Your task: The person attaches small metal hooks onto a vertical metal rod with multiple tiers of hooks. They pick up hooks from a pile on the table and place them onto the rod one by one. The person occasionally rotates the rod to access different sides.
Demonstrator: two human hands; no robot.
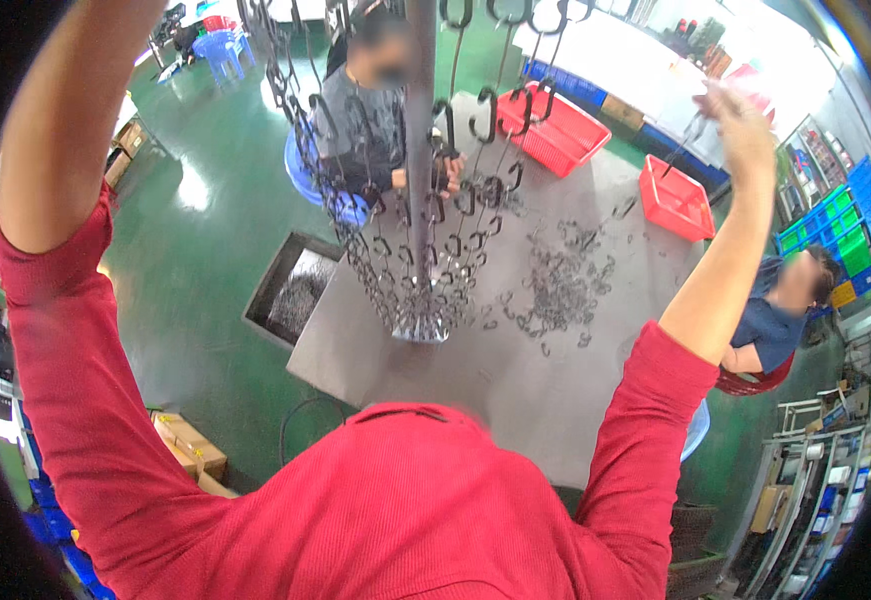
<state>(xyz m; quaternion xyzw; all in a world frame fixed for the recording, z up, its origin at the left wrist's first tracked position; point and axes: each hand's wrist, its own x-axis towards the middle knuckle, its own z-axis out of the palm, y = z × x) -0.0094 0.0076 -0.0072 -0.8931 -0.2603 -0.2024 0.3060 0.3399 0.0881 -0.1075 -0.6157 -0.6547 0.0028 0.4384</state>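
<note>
The right hand (743, 135) is raised above the right side of the bench (365, 355), apart from the hooks (482, 115). Its fingers (718, 98) look partly bent, but they are blurred against bright light, so I cannot tell whether they grasp something or are released. The left arm goes up past the upper left of the view; its hand is not visible, and I cannot tell the state of its fingers.

Between the arms, the hooks hang in many chains around a pole (419, 130), over the part of the bench toward its near left corner. Good work here, I think, needs both arms wide of the chains, so that no sleeve is caught. A hook is better taken by its smooth back, and seated fully before the fingers let it go. An even load around the pole should reduce swinging.

Loose black pieces (565, 290) lie spread on the middle of the bench, to the right of the pole; picking them one by one should avoid tangles. A large basket (547, 150) is by the far edge, a small basket (700, 232) by the right edge. A co-worker (367, 130) sits beyond the chains with hands close to them, so gentle movements are advisable.
</note>
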